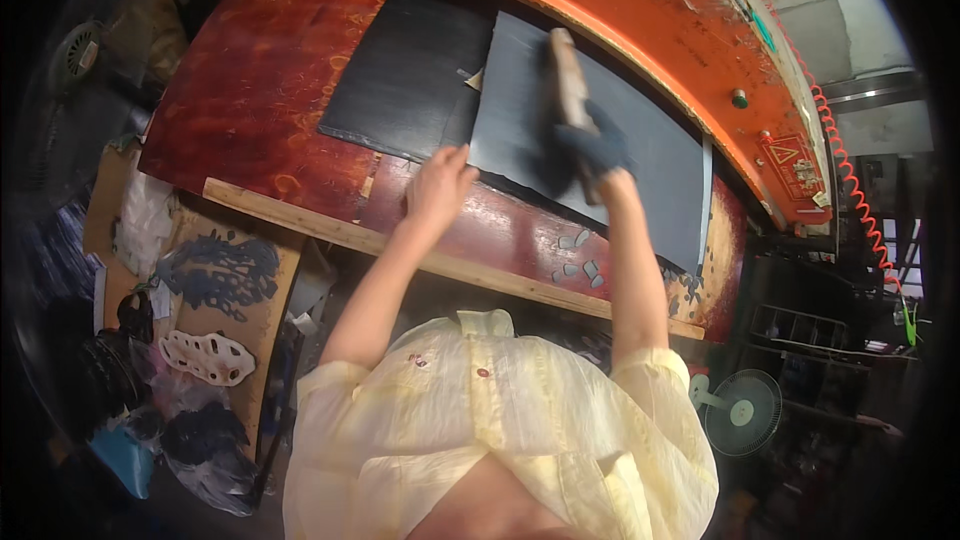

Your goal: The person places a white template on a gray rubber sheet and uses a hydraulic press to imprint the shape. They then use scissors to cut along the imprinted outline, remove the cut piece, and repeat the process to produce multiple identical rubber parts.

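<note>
A grey sheet point(650, 130) lies over the right part of a black sheet point(400, 70) on the dark red board point(260, 70). At the grey sheet's near left corner my bare left hand point(440, 185) is closed, its fingers curled at the edge. My right hand point(597, 148), in a dark glove, is wrapped round a long, pale wooden bar point(570, 75) that lies across the grey sheet. Motion blurs the bar, and its underside is hidden. Several small grey cut pieces point(575, 258) rest on the board nearer to me.
An orange machine beam point(640, 15) spans the far side of the board. A wooden strip point(300, 212) edges the near side. Dark cut-out scraps point(225, 270) lie on cardboard at left. A red coiled hose point(835, 130) hangs at right, above a fan point(742, 412).
</note>
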Demonstrator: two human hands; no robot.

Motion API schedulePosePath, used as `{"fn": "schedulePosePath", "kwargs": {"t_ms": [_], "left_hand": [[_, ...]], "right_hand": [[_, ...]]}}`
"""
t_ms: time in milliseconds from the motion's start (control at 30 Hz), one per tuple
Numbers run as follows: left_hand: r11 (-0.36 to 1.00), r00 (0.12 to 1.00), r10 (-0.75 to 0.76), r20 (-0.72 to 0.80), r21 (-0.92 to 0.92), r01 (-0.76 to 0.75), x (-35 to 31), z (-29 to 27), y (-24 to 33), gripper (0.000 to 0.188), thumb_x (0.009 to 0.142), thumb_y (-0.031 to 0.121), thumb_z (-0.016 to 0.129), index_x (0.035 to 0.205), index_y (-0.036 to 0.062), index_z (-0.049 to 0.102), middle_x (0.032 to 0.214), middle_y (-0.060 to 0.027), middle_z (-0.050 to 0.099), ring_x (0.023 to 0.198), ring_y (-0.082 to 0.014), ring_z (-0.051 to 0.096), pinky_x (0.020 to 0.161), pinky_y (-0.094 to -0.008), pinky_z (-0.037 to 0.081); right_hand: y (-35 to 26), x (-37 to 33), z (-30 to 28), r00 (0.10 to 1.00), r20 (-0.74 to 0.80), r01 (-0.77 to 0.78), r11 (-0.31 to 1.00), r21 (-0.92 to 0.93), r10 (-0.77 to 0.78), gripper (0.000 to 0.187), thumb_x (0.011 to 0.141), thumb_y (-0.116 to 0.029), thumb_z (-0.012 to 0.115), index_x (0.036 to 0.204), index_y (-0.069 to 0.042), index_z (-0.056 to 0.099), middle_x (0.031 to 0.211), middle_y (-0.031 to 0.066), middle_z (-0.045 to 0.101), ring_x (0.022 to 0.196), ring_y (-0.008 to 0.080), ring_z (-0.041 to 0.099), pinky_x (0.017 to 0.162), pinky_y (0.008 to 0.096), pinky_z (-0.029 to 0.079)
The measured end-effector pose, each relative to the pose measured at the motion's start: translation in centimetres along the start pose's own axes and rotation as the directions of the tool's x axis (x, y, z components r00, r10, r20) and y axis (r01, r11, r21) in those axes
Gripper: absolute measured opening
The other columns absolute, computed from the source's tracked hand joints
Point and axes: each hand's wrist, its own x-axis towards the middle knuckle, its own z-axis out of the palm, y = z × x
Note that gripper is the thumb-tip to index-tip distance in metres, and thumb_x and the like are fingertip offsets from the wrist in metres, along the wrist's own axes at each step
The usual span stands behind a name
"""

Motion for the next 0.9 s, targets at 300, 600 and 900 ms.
{"fn": "schedulePosePath", "kwargs": {"t_ms": [300, 600, 900], "left_hand": [[0.943, 0.948, 0.318, -0.007, 0.111, -0.315, -9.9, -1.1, -1.8, 0.027, 0.078, 0.021, 0.065, 0.103, 0.0116, 0.065, 0.099, 0.0004, 0.062, 0.085, -0.0186, 0.058, 0.069, -0.0330, 0.042], [0.986, 0.987, 0.153, 0.053, -0.080, -0.148, -8.2, -1.6, -2.1, 0.023, 0.081, 0.023, 0.065, 0.101, 0.0123, 0.067, 0.094, -0.0004, 0.065, 0.079, -0.0205, 0.061, 0.066, -0.0340, 0.046], [0.855, 0.956, -0.237, 0.171, -0.431, 0.289, 3.4, -3.1, -5.0, 0.036, 0.090, 0.027, 0.061, 0.114, 0.0010, 0.061, 0.083, -0.0072, 0.068, 0.071, -0.0095, 0.060, 0.065, -0.0250, 0.047]], "right_hand": [[-2.8, 2.5, 9.0, 0.950, -0.312, -0.158, 0.828, -0.538, -0.022, 0.084, 0.054, -0.047, 0.078, 0.128, -0.015, 0.054, 0.132, 0.0160, 0.046, 0.121, 0.0353, 0.046, 0.098, 0.0404, 0.041], [-1.9, 1.9, 8.0, 0.924, -0.382, -0.117, 0.925, -0.361, -0.032, 0.081, 0.057, -0.035, 0.081, 0.125, -0.001, 0.054, 0.125, 0.0204, 0.053, 0.112, 0.0334, 0.054, 0.094, 0.0375, 0.044], [1.3, 3.0, 4.7, 0.923, -0.382, -0.075, 0.948, -0.309, -0.051, 0.067, 0.062, -0.025, 0.081, 0.118, 0.003, 0.057, 0.121, 0.0226, 0.056, 0.109, 0.0327, 0.057, 0.091, 0.0361, 0.046]]}}
